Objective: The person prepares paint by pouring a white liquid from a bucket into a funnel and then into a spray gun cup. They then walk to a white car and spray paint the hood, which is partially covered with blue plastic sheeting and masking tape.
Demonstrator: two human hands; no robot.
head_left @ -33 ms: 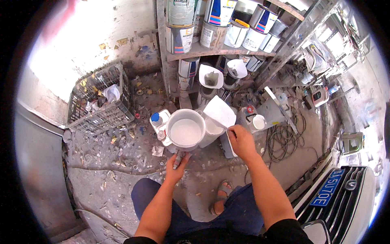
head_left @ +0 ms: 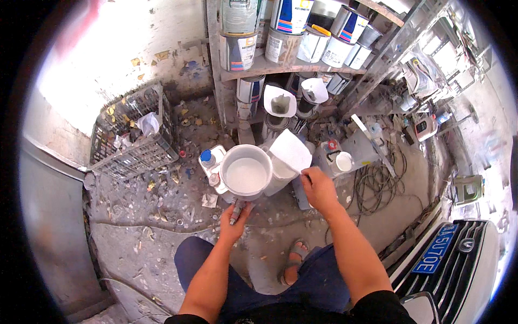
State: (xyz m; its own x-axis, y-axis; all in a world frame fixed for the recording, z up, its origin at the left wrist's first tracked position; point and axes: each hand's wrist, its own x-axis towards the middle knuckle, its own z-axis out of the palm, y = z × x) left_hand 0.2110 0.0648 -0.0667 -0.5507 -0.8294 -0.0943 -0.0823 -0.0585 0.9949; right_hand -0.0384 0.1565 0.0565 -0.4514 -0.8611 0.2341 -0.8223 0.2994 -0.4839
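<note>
My left hand (head_left: 233,224) is closed around the grey metal body of a spray gun (head_left: 236,212), mostly hidden by the fingers and cup. On top of it sits a round, open, whitish cup (head_left: 247,193) with white liquid paint (head_left: 247,171) inside. My right hand (head_left: 322,190) pinches a corner of a white paper paint strainer (head_left: 291,151), just right of the cup. The strainer leans over a translucent container (head_left: 278,181) that is partly covered. Behind the cup, a white jug with a blue cap (head_left: 206,156) stands on the floor.
Metal shelving (head_left: 291,67) with several paint cans rises ahead. A plastic crate (head_left: 135,140) with scraps stands left. Two white strainers (head_left: 280,97) rest on cans below the shelf. Right lie a coiled hose (head_left: 377,186), a white-topped container (head_left: 343,162) and a vehicle front (head_left: 453,270).
My right hand has shifted slightly left, and the paper strainer has moved a little with it. My left hand and the cup look the same.
</note>
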